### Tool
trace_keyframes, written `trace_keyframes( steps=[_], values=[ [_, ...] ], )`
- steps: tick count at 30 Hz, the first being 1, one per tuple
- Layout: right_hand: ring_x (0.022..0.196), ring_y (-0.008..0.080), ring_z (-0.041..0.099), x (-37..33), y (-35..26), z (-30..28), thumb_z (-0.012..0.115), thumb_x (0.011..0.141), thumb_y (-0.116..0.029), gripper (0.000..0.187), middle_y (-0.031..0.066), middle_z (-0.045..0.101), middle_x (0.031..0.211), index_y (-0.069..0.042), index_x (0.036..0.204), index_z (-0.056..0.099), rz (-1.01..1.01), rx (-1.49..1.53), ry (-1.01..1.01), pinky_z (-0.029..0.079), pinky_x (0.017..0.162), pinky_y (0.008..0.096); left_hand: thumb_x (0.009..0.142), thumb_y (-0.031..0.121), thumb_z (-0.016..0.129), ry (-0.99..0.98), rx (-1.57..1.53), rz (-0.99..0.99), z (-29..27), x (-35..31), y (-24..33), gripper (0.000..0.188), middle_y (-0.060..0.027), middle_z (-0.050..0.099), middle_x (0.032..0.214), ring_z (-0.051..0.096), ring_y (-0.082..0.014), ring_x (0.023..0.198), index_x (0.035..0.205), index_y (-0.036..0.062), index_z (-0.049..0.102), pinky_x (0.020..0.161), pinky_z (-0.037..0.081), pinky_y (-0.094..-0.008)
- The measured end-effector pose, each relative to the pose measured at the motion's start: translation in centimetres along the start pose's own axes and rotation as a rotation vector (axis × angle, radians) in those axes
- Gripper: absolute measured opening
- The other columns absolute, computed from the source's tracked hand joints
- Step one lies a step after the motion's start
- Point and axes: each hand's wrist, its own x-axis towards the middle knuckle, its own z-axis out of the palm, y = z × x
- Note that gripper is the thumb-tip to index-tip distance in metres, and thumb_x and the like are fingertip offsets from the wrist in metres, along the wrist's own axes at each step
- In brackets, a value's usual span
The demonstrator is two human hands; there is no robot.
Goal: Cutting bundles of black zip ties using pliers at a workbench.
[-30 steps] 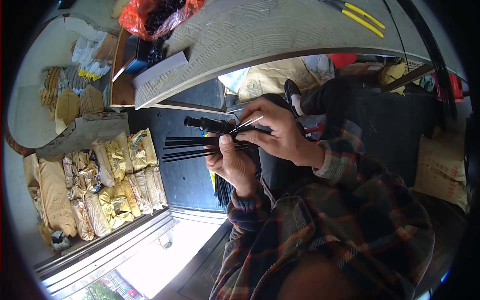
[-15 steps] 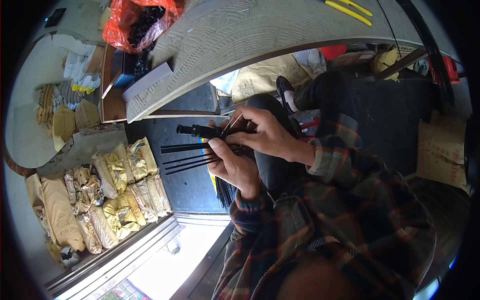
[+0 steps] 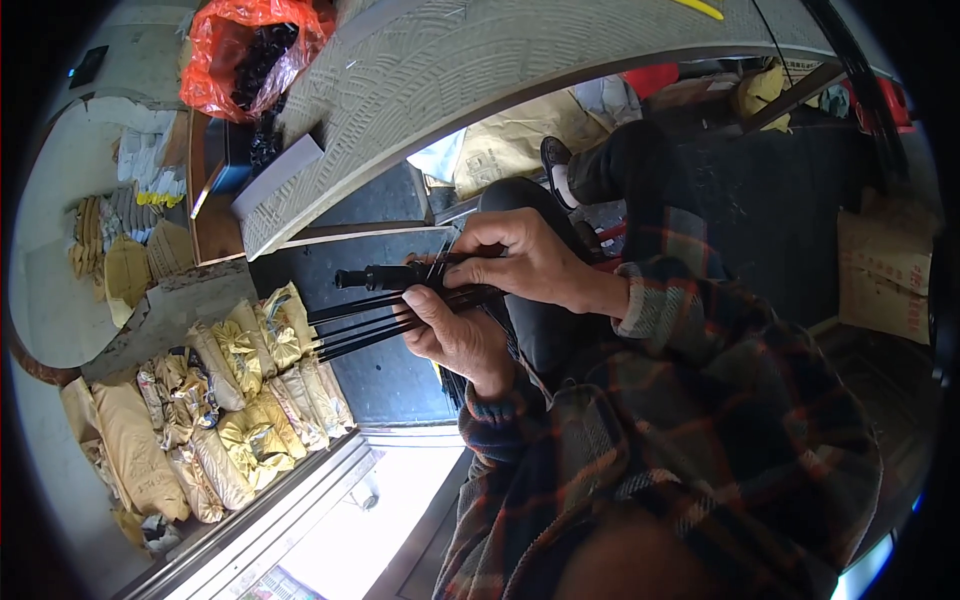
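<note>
My left hand [image 3: 455, 340] is closed around several thin black rods [image 3: 355, 343], whose ends fan out to the left past my fingers. Just above them, a black stepped tubular fitting [image 3: 375, 277] points left, with its right end among my fingers. My right hand [image 3: 535, 265] is closed at that end, thumb and fingers pinching slim dark rods [image 3: 437, 262] that stick up beside the fitting. Fingers hide where the rods meet the fitting. Both hands are close together above my knee.
A patterned table [image 3: 420, 85] stands ahead, bearing an open red plastic bag [image 3: 215, 60] of small black parts and a yellow-handled tool [image 3: 702, 8]. Wrapped packages [image 3: 135, 440] lie at lower left. More black rods [image 3: 452, 388] stand below my left hand. A cardboard box [image 3: 885, 265] is at right.
The view has shifted slightly, so the table and red bag sit farther left. The fitting and rods have moved a little left and down in the picture. Both hands keep hold.
</note>
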Motion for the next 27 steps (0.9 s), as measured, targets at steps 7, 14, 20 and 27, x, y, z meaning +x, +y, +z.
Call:
trace_keyframes(
  steps=[7,14,20,27],
  values=[
    [0.069,0.0049,0.053,0.4,-1.1,-0.4,0.073,0.073,-0.008,0.016,0.0018,0.06,0.075,0.001,0.079,0.062,0.304,0.217,-0.132,0.043,0.06,0.021,0.091,0.039,0.049,-0.024,0.049,0.052,0.8,-0.5,-0.4,0.049,-0.0118,0.056,0.096,0.055,-0.0178,0.085,0.108,-0.0067,0.049,0.077,0.046,-0.0288],
    [0.072,0.0112,0.056,-1.2,0.5,1.0,0.072,0.071,-0.005,0.017,0.0041,0.058,0.08,0.0,0.082,0.06,-0.051,0.109,-0.045,0.044,0.065,0.0237,0.09,0.046,0.046,-0.114,-0.133,-0.1,-0.3,0.0,0.2,0.049,-0.0074,0.05,0.095,0.049,-0.0152,0.09,0.104,-0.0006,0.048,0.083,0.04,-0.0292],
    [0.069,0.0135,0.057,-1.2,-0.4,0.4,0.073,0.07,-0.006,0.015,0.0058,0.059,0.074,0.001,0.079,0.063,-0.065,-0.067,0.005,0.043,0.059,0.0249,0.09,0.045,0.047,-0.149,-0.21,-0.133,0.3,-0.3,0.2,0.047,-0.0068,0.05,0.09,0.049,-0.0137,0.085,0.102,0.0002,0.049,0.08,0.04,-0.0284],
    [0.064,0.0106,0.056,-0.5,-0.6,0.0,0.073,0.071,-0.007,0.014,0.0056,0.062,0.072,0.001,0.08,0.066,0.128,0.134,-0.091,0.043,0.057,0.0229,0.092,0.048,0.042,-0.099,-0.059,0.047,0.0,-0.2,-0.7,0.051,-0.0074,0.05,0.087,0.048,-0.0141,0.08,0.101,-0.001,0.048,0.075,0.039,-0.0278]
  ],
)
